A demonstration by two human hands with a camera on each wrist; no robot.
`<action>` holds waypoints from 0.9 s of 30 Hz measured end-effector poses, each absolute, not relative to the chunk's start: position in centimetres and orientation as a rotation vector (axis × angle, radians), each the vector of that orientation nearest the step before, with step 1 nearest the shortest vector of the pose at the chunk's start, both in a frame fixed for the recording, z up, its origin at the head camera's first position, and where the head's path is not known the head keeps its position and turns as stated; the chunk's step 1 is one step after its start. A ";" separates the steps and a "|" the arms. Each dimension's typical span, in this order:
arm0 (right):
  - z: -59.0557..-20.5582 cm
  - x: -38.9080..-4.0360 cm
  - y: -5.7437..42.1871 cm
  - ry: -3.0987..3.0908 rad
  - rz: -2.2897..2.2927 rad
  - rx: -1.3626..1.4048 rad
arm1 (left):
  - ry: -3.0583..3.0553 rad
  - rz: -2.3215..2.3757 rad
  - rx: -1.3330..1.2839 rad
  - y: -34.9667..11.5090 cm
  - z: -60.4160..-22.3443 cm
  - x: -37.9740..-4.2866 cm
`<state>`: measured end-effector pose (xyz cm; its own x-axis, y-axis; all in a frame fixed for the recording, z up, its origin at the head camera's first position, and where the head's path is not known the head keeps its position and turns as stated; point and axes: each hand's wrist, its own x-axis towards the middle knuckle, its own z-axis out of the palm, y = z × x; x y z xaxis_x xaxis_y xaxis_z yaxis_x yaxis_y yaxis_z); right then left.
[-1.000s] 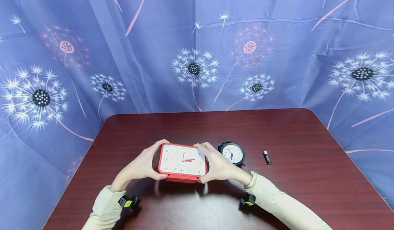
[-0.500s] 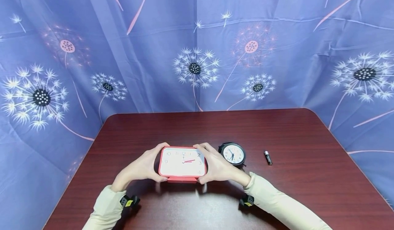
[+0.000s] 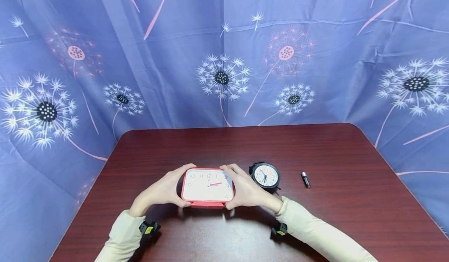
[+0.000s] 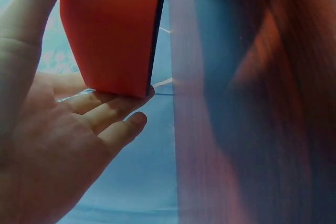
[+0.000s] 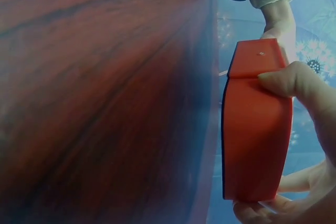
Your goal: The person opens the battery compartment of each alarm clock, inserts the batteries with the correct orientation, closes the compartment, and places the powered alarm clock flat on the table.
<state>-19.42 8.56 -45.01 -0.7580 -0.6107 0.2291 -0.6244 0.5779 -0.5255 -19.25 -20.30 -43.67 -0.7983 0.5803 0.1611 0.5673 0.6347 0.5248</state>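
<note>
Left hand [image 3: 165, 188] and right hand [image 3: 248, 190] clamp the red rectangular analog clock [image 3: 207, 193] by its ends, clear of the tabletop [image 3: 336, 219], left of the round black clock [image 3: 265, 175]. Advisable: equal pressure both ends, no twisting between hands.

The left hand [image 3: 165, 188] grips the left end of the red clock [image 3: 207, 185], the right hand [image 3: 247, 190] its right, each with thumb [image 3: 182, 202] against the clock's underside and fingers [image 3: 184, 168] on its top. Both cream-sleeved forearms [image 3: 324, 234] slant outward from the clock.
</note>
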 end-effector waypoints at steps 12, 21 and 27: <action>-45.0 -19.4 8.3 -2.735 0.898 1.105 | 2.787 0.884 0.967 -20.0 -44.4 -19.3; -45.1 -19.2 8.1 -2.769 0.885 1.082 | 2.775 0.846 0.967 -20.0 -44.7 -19.5; -45.2 -19.1 7.9 -2.789 0.890 1.071 | 2.780 0.843 0.974 -20.1 -44.9 -19.6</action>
<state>-19.12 7.94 -45.21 -0.7636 -0.6078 0.2180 -0.6218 0.6009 -0.5023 -19.59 -20.11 -44.86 -0.7951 0.5974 0.1046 0.5549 0.6468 0.5232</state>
